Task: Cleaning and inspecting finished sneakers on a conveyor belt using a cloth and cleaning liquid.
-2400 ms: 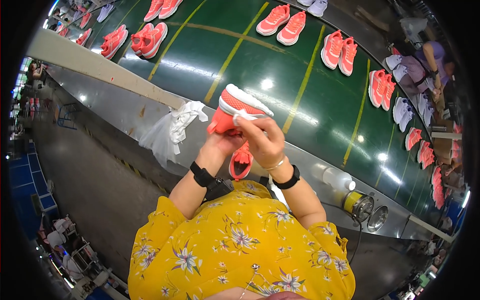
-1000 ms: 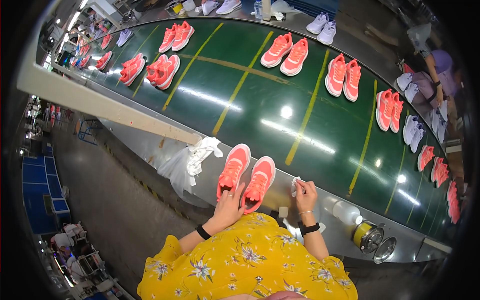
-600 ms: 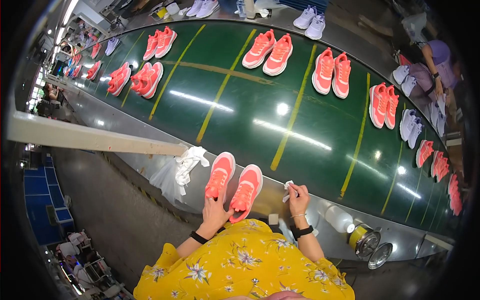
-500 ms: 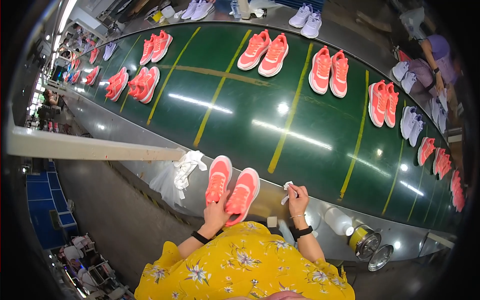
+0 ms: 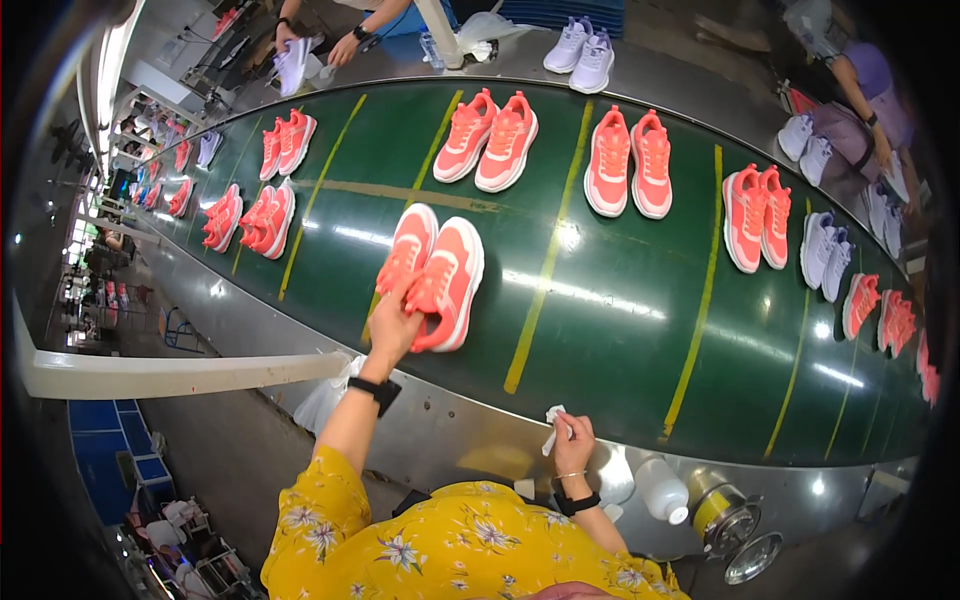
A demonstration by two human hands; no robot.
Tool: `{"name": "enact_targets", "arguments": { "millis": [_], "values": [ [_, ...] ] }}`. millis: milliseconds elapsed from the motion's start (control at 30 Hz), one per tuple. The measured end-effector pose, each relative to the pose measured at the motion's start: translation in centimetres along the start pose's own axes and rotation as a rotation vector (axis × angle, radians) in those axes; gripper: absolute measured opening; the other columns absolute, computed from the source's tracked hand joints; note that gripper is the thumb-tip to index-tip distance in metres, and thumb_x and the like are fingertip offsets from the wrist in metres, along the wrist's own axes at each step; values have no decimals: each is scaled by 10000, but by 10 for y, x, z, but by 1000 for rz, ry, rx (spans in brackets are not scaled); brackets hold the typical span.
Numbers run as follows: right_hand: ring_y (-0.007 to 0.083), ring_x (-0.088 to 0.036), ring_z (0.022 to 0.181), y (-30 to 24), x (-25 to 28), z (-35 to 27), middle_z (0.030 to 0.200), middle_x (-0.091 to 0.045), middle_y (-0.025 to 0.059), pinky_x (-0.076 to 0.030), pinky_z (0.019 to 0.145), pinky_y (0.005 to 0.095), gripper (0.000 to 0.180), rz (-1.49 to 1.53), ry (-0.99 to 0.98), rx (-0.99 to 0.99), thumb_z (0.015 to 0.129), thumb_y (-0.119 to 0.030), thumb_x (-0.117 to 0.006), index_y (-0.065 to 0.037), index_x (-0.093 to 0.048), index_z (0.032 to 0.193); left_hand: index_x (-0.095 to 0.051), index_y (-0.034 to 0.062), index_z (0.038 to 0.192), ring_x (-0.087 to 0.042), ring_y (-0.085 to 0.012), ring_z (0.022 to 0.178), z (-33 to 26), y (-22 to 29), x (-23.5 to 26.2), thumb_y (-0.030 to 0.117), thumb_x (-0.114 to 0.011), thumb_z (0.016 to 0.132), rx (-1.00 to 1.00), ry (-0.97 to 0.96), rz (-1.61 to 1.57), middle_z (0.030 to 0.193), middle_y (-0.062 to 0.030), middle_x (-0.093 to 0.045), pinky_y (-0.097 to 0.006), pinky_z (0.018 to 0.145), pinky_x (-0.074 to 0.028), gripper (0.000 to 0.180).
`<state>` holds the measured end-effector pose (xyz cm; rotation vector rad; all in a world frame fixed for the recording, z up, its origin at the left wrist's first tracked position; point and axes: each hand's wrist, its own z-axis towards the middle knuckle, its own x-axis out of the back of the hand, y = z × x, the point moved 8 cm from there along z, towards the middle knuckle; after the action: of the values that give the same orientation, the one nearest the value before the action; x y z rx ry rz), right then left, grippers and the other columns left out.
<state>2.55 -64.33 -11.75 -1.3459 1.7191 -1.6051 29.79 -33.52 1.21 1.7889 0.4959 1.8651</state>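
My left hand [image 5: 393, 328] grips a pair of coral sneakers [image 5: 455, 275] with white soles by their heels. Both shoes are over the near part of the green conveyor belt [image 5: 590, 330], toes pointing away from me; whether they touch the belt I cannot tell. At the steel edge, my right hand [image 5: 572, 445] pinches a small crumpled white cloth or tissue [image 5: 553, 425]. A white plastic bottle [image 5: 662, 490] stands a little right of that hand.
Beyond stand more coral pairs [image 5: 487, 140] and lavender sneakers [image 5: 580, 55]. A pale post [image 5: 190, 375] juts in from the left, with a plastic bag [image 5: 322, 402] at its end. Metal containers [image 5: 722, 505] sit right of the bottle. Across the belt, a co-worker's hand [image 5: 287, 38] holds a lavender shoe.
My left hand has carried the coral pair forward from the steel edge to over the belt. My right hand keeps the white cloth or tissue. Across the belt a co-worker's arms have come into view.
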Motion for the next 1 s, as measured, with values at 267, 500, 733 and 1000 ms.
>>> {"name": "enact_targets", "arguments": {
  "millis": [267, 500, 733, 1000],
  "values": [
    [185, -573, 704, 0, 15, -1, 809, -596, 72, -452, 609, 300, 120, -68, 98, 75, 845, -9, -729, -42, -744, 960, -708, 110, 1072, -668, -365, 942, 111, 9, -11, 37, -584, 780, 289, -76, 543, 956, -179, -701, -481, 839, -527, 326],
    [287, -624, 778, -4, 18, -3, 842, -620, 119, -510, 685, 370, 153, -99, 81, 115, 831, 19, -708, -35, -732, 972, -488, 328, 1439, -355, -435, 1377, 260, 96, -89, 440, -784, 774, -323, 60, 428, 1464, -226, -436, -577, 1099, -298, 736],
    [249, -607, 719, 11, 19, -10, 826, -606, 103, -496, 618, 338, 148, -143, 128, 147, 823, -18, -734, -56, -741, 966, -442, 390, 1456, -173, -428, 1496, 349, 88, -177, 543, -863, 643, -47, -88, 519, 1574, -219, -302, -725, 1139, -73, 928],
    [206, -574, 688, 22, 24, -12, 833, -581, 86, -466, 592, 308, 132, -81, 125, 126, 845, -37, -731, -60, -752, 973, -411, 325, 1453, -336, -393, 1399, 351, 74, -189, 444, -887, 648, 26, -181, 600, 1373, -150, -527, -782, 1062, -212, 943]
  ]
}}
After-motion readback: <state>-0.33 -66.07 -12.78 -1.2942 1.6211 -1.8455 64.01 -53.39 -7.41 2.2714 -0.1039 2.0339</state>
